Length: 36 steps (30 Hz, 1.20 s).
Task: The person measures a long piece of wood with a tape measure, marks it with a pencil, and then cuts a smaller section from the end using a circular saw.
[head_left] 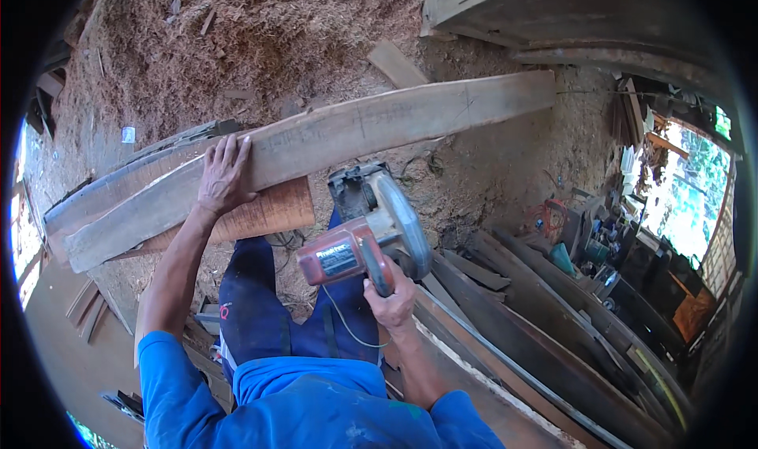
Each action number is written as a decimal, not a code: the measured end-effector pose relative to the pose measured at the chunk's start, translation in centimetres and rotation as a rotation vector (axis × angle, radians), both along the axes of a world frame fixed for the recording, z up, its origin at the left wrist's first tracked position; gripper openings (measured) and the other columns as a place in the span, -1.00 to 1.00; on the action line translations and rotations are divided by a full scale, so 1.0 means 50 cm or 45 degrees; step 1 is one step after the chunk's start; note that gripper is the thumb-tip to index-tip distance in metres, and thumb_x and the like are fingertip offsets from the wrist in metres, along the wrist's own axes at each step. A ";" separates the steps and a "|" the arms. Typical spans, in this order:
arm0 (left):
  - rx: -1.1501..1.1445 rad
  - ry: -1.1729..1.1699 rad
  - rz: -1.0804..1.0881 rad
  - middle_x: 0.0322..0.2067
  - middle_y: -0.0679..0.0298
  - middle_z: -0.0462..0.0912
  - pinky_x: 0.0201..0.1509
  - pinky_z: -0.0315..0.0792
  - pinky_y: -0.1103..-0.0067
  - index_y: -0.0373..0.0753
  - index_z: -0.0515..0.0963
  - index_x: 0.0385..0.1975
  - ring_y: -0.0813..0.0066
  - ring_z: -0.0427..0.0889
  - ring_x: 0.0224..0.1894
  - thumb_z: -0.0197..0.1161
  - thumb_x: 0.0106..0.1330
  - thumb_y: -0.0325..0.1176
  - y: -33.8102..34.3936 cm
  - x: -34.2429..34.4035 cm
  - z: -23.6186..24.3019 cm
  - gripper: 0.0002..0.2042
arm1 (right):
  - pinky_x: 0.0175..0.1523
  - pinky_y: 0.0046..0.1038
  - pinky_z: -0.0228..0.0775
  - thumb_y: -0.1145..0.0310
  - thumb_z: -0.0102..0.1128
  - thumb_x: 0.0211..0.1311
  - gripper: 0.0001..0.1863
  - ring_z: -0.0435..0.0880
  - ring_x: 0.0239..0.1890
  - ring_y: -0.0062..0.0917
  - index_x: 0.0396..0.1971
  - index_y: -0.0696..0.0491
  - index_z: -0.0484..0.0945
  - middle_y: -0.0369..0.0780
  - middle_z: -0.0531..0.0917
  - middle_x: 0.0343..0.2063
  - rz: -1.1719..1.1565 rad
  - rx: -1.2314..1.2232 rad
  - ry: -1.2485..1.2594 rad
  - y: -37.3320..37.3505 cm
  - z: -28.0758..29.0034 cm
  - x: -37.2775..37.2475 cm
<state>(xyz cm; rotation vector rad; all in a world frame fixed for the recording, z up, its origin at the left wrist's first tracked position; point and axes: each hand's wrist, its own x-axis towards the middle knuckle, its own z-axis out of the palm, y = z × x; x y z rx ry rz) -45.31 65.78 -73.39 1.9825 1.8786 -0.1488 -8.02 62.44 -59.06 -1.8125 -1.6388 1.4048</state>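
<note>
A circular saw (pixel 339 253) with a red motor housing and grey guard is in my right hand (pixel 392 299), fingers wrapped round its rear handle. The saw hangs in front of my thighs, apart from the wood. My left hand (pixel 227 172) lies on a long, rough plank (pixel 355 127), fingers stretched over its face. This plank runs from lower left to upper right. Beneath it rests a shorter reddish-brown board (pixel 268 212). Another weathered board (pixel 126 184) lies along its far side at the left. A thin cord (pixel 338 311) hangs from the saw by my leg.
Sawdust and shavings (pixel 260 30) cover the ground ahead, with a small wood offcut (pixel 397 63) beyond the plank. Long boards (pixel 521 323) are stacked at my right. Tools and clutter (pixel 592 236) stand by the bright opening. A large wooden structure (pixel 584 15) overhangs at upper right.
</note>
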 end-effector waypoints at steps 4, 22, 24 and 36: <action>-0.031 -0.008 -0.007 0.35 -0.05 0.14 0.51 -0.07 0.11 -0.27 0.06 0.44 -0.04 0.09 0.43 0.60 -0.38 0.09 0.020 0.013 -0.022 0.27 | -0.21 -0.34 0.57 0.50 0.32 -0.06 -0.45 0.74 -0.36 -0.21 0.05 0.21 0.52 -0.04 0.69 -0.35 0.018 0.108 0.033 0.002 -0.033 -0.016; 0.286 0.085 0.331 0.31 0.25 0.38 0.53 -0.14 0.20 -0.12 0.38 0.27 0.24 0.20 0.43 0.17 0.28 0.18 0.025 0.003 -0.099 -0.34 | -0.24 -0.26 0.55 0.52 0.31 -0.09 -0.56 0.70 -0.34 -0.10 -0.09 0.17 0.52 -0.02 0.66 -0.36 0.092 0.028 0.003 0.065 -0.073 -0.007; 0.297 0.073 0.316 0.30 0.25 0.40 0.52 -0.12 0.20 -0.13 0.38 0.26 0.23 0.23 0.41 0.19 0.27 0.17 0.026 0.001 -0.096 -0.34 | -0.25 -0.25 0.54 0.52 0.30 -0.08 -0.57 0.70 -0.36 -0.11 -0.10 0.17 0.52 -0.04 0.66 -0.39 0.095 0.061 0.034 0.072 -0.075 -0.009; 0.259 0.045 0.319 0.27 0.20 0.43 0.50 -0.08 0.19 -0.19 0.38 0.25 0.20 0.30 0.36 0.24 0.24 0.12 0.037 0.006 -0.077 -0.33 | -0.28 -0.28 0.53 0.51 0.30 -0.05 -0.59 0.69 -0.41 -0.15 -0.10 0.14 0.53 -0.06 0.65 -0.43 0.057 0.048 0.061 0.105 -0.102 -0.044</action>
